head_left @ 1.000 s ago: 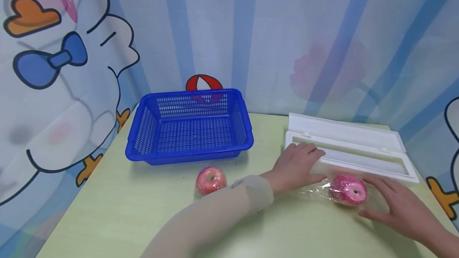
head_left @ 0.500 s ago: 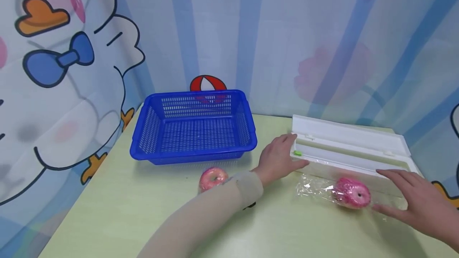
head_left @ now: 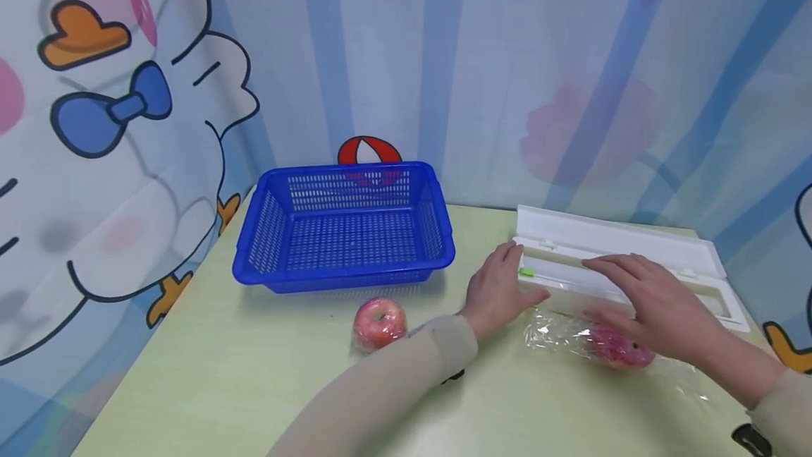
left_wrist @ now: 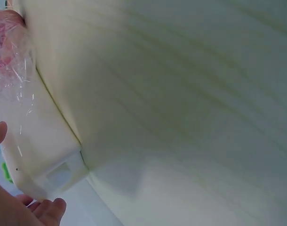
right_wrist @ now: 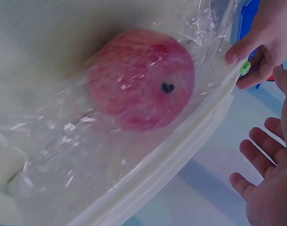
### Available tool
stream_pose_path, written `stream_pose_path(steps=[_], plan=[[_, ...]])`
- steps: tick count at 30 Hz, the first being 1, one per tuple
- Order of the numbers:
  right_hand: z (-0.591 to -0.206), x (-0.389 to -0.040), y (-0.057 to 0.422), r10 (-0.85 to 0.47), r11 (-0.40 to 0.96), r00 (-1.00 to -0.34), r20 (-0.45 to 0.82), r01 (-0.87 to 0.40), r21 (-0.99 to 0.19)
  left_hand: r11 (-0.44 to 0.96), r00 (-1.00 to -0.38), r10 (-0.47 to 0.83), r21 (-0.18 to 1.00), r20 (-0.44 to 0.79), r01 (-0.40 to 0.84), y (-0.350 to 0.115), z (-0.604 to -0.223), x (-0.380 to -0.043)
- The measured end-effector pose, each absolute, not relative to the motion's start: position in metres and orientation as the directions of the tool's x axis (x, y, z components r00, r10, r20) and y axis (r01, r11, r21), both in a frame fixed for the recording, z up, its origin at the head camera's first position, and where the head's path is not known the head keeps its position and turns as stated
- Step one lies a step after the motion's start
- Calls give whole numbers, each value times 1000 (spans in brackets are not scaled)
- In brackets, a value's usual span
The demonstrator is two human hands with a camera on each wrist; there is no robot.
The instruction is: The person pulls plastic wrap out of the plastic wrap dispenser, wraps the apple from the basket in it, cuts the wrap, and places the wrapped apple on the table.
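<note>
A white cling film dispenser [head_left: 615, 235] lies on the table at the right, its lid tipped back. My left hand [head_left: 497, 291] holds its left end, thumb at the front and fingers round the corner, near a green slider [head_left: 526, 272]. Clear film comes out over the front and covers a pinkish-red apple [right_wrist: 139, 80], which sits against the dispenser's front side. Above the dispenser and this apple hovers my right hand [head_left: 662, 309], fingers extended and holding nothing; it partly hides both in the head view. Crumpled film [head_left: 548, 330] gathers left of the apple.
Another apple [head_left: 379, 323], wrapped in film, rests on the table [head_left: 254, 386] beside my left forearm. Behind it stands a blue plastic basket [head_left: 342, 282] with nothing in it. A printed curtain [head_left: 482, 90] closes off the back and sides.
My left hand has shifted left onto the dispenser's end, uncovering the green slider. My right hand has moved from the apple's right side up and left over the dispenser.
</note>
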State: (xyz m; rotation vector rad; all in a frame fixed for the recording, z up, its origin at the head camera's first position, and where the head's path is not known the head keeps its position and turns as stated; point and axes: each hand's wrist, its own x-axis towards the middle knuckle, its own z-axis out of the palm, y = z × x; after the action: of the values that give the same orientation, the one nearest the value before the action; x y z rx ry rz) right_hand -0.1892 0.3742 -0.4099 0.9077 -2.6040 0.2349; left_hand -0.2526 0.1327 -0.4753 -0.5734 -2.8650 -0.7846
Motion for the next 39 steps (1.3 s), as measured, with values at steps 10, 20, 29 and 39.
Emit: stream_pose_path(steps=[10, 20, 29, 39], plan=[[-417, -208, 339, -583, 750, -700, 412, -659, -57, 804, -913, 311, 439, 264, 401, 135, -485, -254], [-434, -223, 328, -512, 746, -711, 482, -646, -159, 792, -895, 320, 430, 311, 433, 131, -489, -256], [-438, -231, 319, -419, 741, -787, 452, -584, -330, 749, -893, 312, 495, 323, 441, 131, -492, -257], [-436, -240, 309, -507, 750, -750, 424, -626, -211, 742, -891, 298, 504, 342, 442, 131, -491, -256]])
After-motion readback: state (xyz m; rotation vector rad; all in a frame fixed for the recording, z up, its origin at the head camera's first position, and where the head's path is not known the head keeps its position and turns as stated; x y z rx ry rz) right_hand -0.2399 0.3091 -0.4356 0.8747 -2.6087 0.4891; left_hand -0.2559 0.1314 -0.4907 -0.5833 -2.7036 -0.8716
